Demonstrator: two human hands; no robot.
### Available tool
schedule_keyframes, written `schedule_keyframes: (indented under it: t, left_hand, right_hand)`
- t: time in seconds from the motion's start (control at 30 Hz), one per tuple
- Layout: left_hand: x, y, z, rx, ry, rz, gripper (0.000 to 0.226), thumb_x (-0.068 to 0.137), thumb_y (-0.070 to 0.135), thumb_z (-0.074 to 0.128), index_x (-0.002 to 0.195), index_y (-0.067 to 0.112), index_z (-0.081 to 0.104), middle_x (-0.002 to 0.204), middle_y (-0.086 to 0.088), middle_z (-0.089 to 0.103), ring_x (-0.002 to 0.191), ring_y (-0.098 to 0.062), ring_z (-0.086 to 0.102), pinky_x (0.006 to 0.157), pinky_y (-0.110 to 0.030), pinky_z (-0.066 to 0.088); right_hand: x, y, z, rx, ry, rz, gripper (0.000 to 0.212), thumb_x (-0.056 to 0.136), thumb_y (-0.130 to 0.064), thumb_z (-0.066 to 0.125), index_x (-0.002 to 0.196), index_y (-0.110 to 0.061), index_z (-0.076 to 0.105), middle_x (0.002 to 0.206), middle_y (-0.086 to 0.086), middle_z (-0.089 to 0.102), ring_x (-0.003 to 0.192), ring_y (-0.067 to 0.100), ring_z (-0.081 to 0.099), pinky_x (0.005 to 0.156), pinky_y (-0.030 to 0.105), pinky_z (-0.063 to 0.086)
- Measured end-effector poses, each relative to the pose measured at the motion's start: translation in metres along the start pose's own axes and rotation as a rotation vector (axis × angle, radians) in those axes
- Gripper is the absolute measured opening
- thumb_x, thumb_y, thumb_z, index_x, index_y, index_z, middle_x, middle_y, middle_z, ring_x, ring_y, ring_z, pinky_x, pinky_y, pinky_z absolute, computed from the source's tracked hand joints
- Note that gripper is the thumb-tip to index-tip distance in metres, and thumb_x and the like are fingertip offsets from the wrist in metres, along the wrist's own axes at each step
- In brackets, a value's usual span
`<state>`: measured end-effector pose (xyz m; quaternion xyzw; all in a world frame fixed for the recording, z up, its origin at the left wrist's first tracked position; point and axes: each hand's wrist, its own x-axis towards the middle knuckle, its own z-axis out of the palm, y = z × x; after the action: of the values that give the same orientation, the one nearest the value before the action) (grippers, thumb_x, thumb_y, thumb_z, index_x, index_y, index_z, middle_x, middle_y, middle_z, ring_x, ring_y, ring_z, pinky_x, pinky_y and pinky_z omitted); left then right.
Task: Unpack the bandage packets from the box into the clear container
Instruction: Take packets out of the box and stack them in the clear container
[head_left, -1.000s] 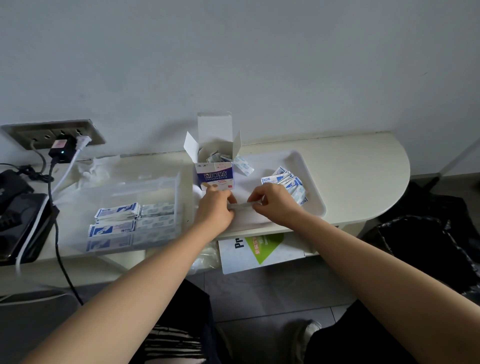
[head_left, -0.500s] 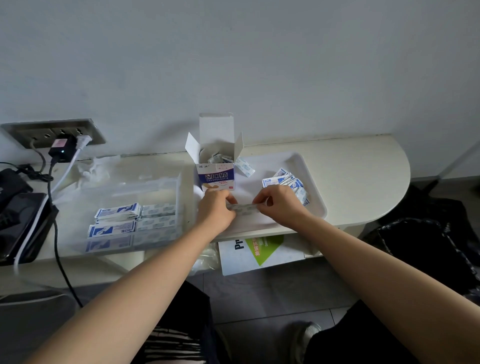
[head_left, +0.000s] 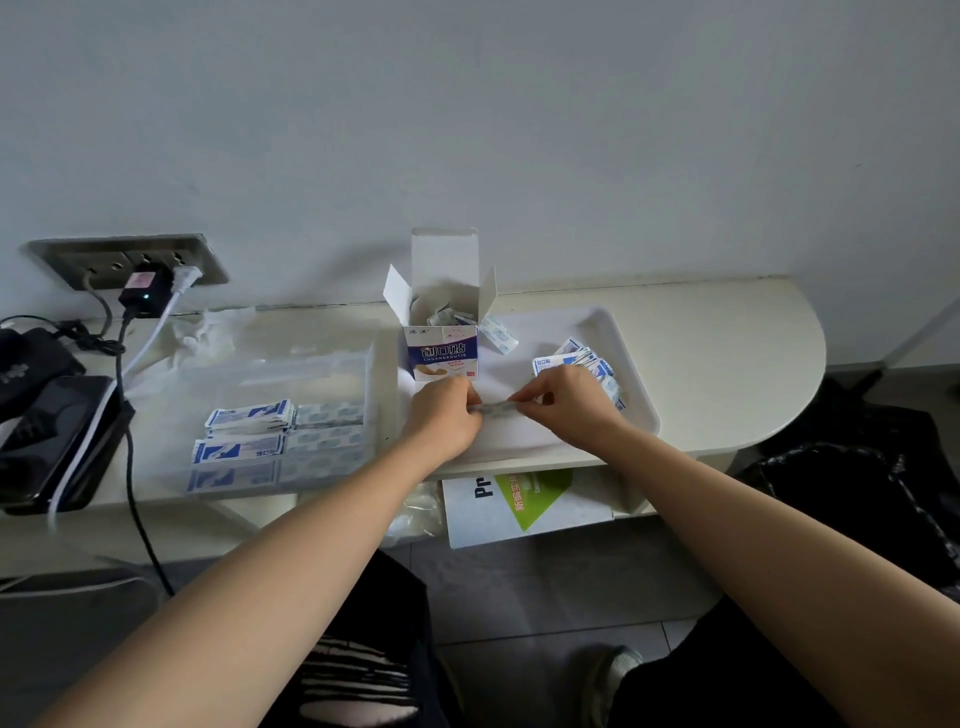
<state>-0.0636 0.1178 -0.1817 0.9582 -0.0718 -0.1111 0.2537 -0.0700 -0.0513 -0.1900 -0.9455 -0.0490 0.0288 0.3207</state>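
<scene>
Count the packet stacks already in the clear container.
6, in the clear container: three blue-printed stacks down its left side, back, middle, front; three pale stacks down the right, back, middle, front. The front pair looks blurred through the wall; more may be hidden.

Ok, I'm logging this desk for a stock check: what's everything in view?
table: one, cream, against the wall
tray: one, white, on the table
clear container: one, clear, left of the tray
bandage box: one, white and blue, tray's back left corner
stacked packets: several stacks, blue and white, inside the clear container
loose packets: one pile, blue and white, tray's right side
held packet: one, pale, above the tray's front
wall socket: one, grey, wall at left
booklet: one, white and green, shelf under the table
left hand: pinches the held packet's left end
right hand: pinches its right end
</scene>
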Motion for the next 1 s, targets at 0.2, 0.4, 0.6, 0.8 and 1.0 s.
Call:
schedule_keyframes:
  t: [0.2, 0.4, 0.6, 0.8, 1.0]
  left_hand:
    - [-0.004, 0.008, -0.027, 0.002, -0.004, -0.021, 0.014, 0.09, 0.01, 0.048, 0.087, 0.022, 0.053, 0.086, 0.008, 0.072, 0.089, -0.017, 0.057, 0.071, -0.029, 0.044]
    - [-0.017, 0.004, -0.065, -0.006, 0.02, -0.026, 0.011, 0.093, 0.012, 0.044, 0.101, 0.017, 0.05, 0.105, -0.004, 0.066, 0.096, -0.026, 0.057, 0.069, -0.03, 0.038]
    - [-0.03, -0.02, -0.087, -0.154, 0.027, -0.11, 0.024, 0.094, 0.015, 0.034, 0.115, 0.009, 0.042, 0.115, -0.021, 0.056, 0.085, -0.035, 0.056, 0.057, -0.03, 0.035]
    - [-0.046, -0.046, -0.104, -0.215, 0.084, -0.121, 0.014, 0.095, 0.019, 0.032, 0.103, 0.013, 0.042, 0.11, -0.016, 0.058, 0.077, -0.024, 0.044, 0.061, -0.031, 0.034]
    - [-0.055, -0.068, -0.114, -0.276, 0.141, -0.154, 0.014, 0.094, 0.017, 0.037, 0.101, 0.016, 0.048, 0.084, -0.003, 0.067, 0.058, -0.021, 0.051, 0.054, -0.029, 0.046]
  right_hand:
    - [0.004, -0.008, -0.014, 0.157, 0.139, 0.004, 0.013, 0.08, -0.028, 0.075, 0.086, -0.017, 0.077, 0.076, -0.002, 0.072, 0.07, 0.01, 0.061, 0.068, 0.024, 0.048]
    - [-0.001, -0.037, -0.015, 0.314, 0.165, -0.025, 0.01, 0.083, -0.024, 0.073, 0.09, -0.02, 0.077, 0.067, -0.004, 0.068, 0.058, 0.003, 0.054, 0.059, 0.017, 0.043]
    - [0.003, -0.078, -0.004, 0.459, 0.119, -0.086, 0.015, 0.088, -0.012, 0.063, 0.098, -0.012, 0.075, 0.069, 0.011, 0.069, 0.057, 0.015, 0.06, 0.061, 0.027, 0.054]
    - [0.004, -0.107, 0.011, 0.464, 0.063, -0.109, 0.015, 0.087, -0.008, 0.062, 0.097, -0.009, 0.072, 0.067, 0.006, 0.067, 0.052, 0.007, 0.057, 0.058, 0.019, 0.051]
    - [0.012, -0.125, 0.027, 0.546, 0.021, -0.015, 0.008, 0.084, -0.006, 0.067, 0.091, -0.007, 0.065, 0.071, 0.006, 0.07, 0.048, 0.004, 0.058, 0.048, 0.009, 0.04]
